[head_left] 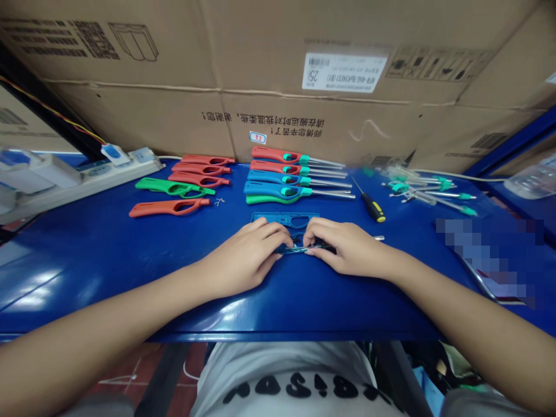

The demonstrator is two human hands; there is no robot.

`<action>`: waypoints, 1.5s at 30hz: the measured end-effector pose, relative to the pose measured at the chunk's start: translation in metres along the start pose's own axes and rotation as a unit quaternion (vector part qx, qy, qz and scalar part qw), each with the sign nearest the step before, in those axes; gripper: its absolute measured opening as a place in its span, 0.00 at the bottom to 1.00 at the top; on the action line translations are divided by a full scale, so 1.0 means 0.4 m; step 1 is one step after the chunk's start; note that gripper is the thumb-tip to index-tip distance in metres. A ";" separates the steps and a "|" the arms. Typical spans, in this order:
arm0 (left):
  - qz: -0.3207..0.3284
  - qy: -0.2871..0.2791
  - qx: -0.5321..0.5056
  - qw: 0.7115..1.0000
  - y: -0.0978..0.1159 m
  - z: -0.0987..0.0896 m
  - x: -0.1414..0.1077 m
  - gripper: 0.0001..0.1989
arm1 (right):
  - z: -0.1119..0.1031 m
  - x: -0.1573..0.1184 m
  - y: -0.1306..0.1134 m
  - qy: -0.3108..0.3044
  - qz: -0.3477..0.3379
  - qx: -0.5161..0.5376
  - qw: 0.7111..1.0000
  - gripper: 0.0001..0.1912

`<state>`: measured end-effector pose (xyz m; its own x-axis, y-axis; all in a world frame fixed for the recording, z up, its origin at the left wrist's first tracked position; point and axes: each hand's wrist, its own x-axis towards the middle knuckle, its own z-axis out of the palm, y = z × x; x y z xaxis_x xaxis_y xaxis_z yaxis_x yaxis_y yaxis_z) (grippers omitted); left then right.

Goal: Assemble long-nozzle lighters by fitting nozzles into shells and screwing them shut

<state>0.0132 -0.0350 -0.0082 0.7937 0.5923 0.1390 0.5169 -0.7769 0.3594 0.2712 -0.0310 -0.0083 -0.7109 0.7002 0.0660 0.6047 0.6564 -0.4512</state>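
**Both hands on a blue lighter part at mid-surface**

Left hand and right hand meet fingertip to fingertip over a small blue lighter part lying flat on the blue surface, just in front of the person. Fingers of both hands are curled down and pinched on the part; most of it is hidden beneath them. Just behind it lies an open blue half-shell, touching or nearly so; cannot tell which.

Writing: the cardboard boxes behind the surface carry upside-down Chinese print, a white label with barcode and "25" (inverted; finer text unreadable), and a small sticker reading "37". The shirt shows partial black letters, not legible.

Surroundings: a row of assembled lighters, red, blue and green with metal nozzles, behind the half-shell. To the left, empty handle shells, orange-red and one green. A black-and-yellow screwdriver lies right of the lighters, near the right hand. Farther right, a loose heap of nozzle tubes with teal ends. A white power strip sits far left. Nothing stands between the hands and the camera.
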 end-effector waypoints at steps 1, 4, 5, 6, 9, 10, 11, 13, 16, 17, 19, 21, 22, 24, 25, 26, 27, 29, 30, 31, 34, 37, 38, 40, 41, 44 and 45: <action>0.000 0.000 0.000 1.000 -0.001 0.000 0.000 0.12 | 0.000 0.000 0.000 0.001 -0.001 0.003 1.000 0.04; 0.000 0.002 0.001 1.000 -0.002 0.000 -0.001 0.12 | 0.001 0.000 -0.001 0.008 0.002 0.009 1.000 0.04; 0.001 0.002 0.001 1.000 -0.002 0.001 -0.001 0.12 | 0.001 0.000 -0.001 0.009 0.005 0.011 1.000 0.04; 0.002 0.002 0.001 1.000 -0.002 0.001 -0.001 0.12 | 0.002 0.001 -0.002 0.010 0.009 0.012 1.000 0.03; 0.002 0.002 0.000 1.000 -0.001 0.002 0.000 0.12 | 0.002 0.002 -0.002 0.015 0.021 0.019 0.999 0.04; 0.003 0.001 0.000 1.000 -0.001 0.001 0.000 0.12 | 0.002 0.002 -0.002 0.016 0.024 0.021 0.999 0.04; 0.003 0.001 0.000 1.000 -0.001 0.001 0.000 0.13 | 0.002 0.002 -0.002 0.018 0.026 0.023 0.999 0.04; 0.005 -0.001 0.001 1.000 0.000 0.000 0.000 0.13 | 0.000 0.001 -0.002 0.021 0.025 0.025 0.999 0.04; 0.004 -0.002 0.000 1.000 0.001 -0.003 0.000 0.13 | -0.005 0.001 -0.002 0.024 0.016 0.031 0.999 0.03; 0.003 -0.003 0.000 1.000 0.001 -0.004 -0.001 0.13 | -0.006 0.002 -0.002 0.024 0.014 0.035 0.999 0.03; 0.004 -0.004 0.001 1.000 0.002 -0.005 -0.001 0.13 | -0.008 0.002 -0.002 0.022 0.015 0.040 0.999 0.02; 0.008 -0.003 0.004 1.000 0.003 -0.005 -0.001 0.13 | -0.010 0.002 -0.002 0.017 0.016 0.037 0.999 0.03; 0.010 -0.002 0.006 1.000 0.003 -0.005 -0.001 0.13 | -0.010 0.002 -0.001 0.013 0.014 0.031 0.999 0.04; 0.013 0.001 0.010 1.000 0.002 -0.005 -0.001 0.13 | -0.009 0.002 0.000 0.005 0.008 0.015 1.000 0.06; 0.013 0.002 0.012 1.000 0.001 -0.004 -0.001 0.13 | -0.009 0.002 0.001 0.002 0.005 0.007 1.000 0.06; 0.013 0.004 0.013 1.000 0.000 -0.004 -0.001 0.13 | -0.008 0.002 0.001 0.000 0.002 0.002 1.000 0.06; 0.014 0.005 0.013 1.000 -0.001 -0.003 -0.001 0.13 | -0.008 0.002 0.002 -0.001 0.000 0.001 1.000 0.06; 0.018 0.008 0.014 1.000 -0.003 -0.003 -0.001 0.14 | -0.006 0.003 0.004 0.002 -0.002 0.008 1.000 0.05; 0.020 0.008 0.015 1.000 -0.005 -0.002 -0.001 0.14 | -0.006 0.003 0.004 0.004 -0.002 0.012 1.000 0.05; 0.021 0.008 0.016 1.000 -0.006 -0.001 -0.001 0.14 | -0.005 0.004 0.004 0.005 -0.001 0.017 1.000 0.05; 0.015 0.007 0.017 1.000 -0.008 0.001 -0.001 0.13 | -0.003 0.006 0.004 0.013 0.007 0.028 1.000 0.04; 0.007 0.008 0.011 1.000 -0.007 0.002 0.000 0.13 | -0.001 0.008 0.004 0.025 0.019 0.044 0.999 0.03; 0.007 0.007 0.009 1.000 -0.007 0.002 0.000 0.13 | 0.000 0.009 0.004 0.030 0.024 0.049 0.998 0.03; 0.008 0.007 0.007 1.000 -0.006 0.002 0.000 0.13 | 0.001 0.009 0.005 0.039 0.030 0.060 0.997 0.02; 0.009 0.008 0.007 1.000 -0.005 0.002 0.000 0.13 | 0.001 0.010 0.006 0.041 0.029 0.065 0.997 0.02; 0.010 0.010 0.007 1.000 -0.005 0.002 -0.001 0.14 | 0.000 0.009 0.009 0.037 0.027 0.077 0.996 0.03; 0.010 0.010 0.007 1.000 -0.006 0.002 -0.001 0.14 | -0.001 0.008 0.010 0.035 0.033 0.083 0.995 0.03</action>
<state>0.0118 -0.0336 -0.0098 0.7973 0.5807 0.1647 0.5055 -0.7915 0.3436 0.2712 -0.0260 -0.0093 -0.6407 0.7624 0.0911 0.5773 0.5566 -0.5974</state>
